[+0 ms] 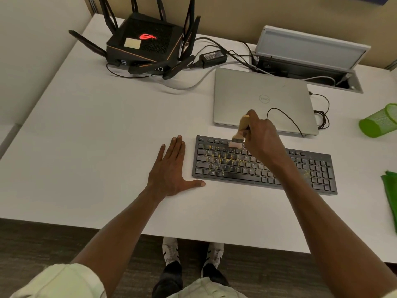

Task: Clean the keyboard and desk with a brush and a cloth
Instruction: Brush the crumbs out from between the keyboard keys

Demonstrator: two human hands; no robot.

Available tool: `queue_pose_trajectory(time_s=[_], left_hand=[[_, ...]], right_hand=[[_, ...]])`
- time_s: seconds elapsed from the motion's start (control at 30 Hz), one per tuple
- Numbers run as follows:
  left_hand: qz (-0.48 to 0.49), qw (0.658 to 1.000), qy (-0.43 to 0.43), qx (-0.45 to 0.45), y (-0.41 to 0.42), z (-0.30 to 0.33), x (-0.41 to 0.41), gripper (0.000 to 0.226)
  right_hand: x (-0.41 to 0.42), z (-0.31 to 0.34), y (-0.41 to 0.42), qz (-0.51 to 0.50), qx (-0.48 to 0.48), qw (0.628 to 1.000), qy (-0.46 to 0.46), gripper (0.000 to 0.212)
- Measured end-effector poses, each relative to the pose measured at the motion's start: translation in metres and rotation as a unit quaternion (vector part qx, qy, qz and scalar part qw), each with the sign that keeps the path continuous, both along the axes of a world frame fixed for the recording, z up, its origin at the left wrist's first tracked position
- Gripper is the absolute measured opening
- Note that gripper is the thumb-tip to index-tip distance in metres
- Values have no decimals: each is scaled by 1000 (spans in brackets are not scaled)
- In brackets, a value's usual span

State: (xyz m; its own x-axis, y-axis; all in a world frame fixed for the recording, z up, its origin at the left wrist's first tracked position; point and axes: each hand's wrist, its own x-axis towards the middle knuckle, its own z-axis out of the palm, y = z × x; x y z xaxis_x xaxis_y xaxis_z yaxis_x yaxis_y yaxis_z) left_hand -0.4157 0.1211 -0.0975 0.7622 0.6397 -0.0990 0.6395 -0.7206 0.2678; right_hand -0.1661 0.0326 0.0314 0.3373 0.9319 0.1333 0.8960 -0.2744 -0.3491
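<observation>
- We hold the brush [240, 132] in our right hand [261, 136], fingers curled around its wooden handle, so the bristles stand down on the upper key rows of the keyboard [264, 166].
- Our left hand [171, 171] lies flat and open on the desk [96, 125], just beside the keyboard's left edge; we think it steadies us.
- Yellowish crumbs sit between the keys, mostly on the left half, so the brushing is not finished.
- The cloth [390, 194] is, we judge, the green thing cut by the right border.
- Our right forearm hides the middle keys, and the key labels are too small to read.
</observation>
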Motion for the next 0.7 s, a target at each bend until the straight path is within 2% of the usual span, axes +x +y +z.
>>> queue_pose_trajectory(time_s=[0.1, 0.2, 0.3, 0.6, 0.7], left_hand=[[2, 1000, -6, 0, 0, 0, 0, 146], [3, 1000, -4, -2, 0, 1, 1, 146], [2, 1000, -2, -3, 0, 1, 1, 146], [4, 1000, 6, 2, 0, 0, 1, 146], [2, 1000, 10, -1, 0, 1, 1, 147]], right_hand=[[-8, 3, 9, -10, 52, 997, 55, 12], [-21, 1, 21, -65, 85, 989, 101, 18], [-32, -6, 31, -71, 95, 986, 117, 20], [-50, -20, 31, 60, 45, 995, 70, 16], [-49, -17, 30, 71, 54, 993, 71, 15]])
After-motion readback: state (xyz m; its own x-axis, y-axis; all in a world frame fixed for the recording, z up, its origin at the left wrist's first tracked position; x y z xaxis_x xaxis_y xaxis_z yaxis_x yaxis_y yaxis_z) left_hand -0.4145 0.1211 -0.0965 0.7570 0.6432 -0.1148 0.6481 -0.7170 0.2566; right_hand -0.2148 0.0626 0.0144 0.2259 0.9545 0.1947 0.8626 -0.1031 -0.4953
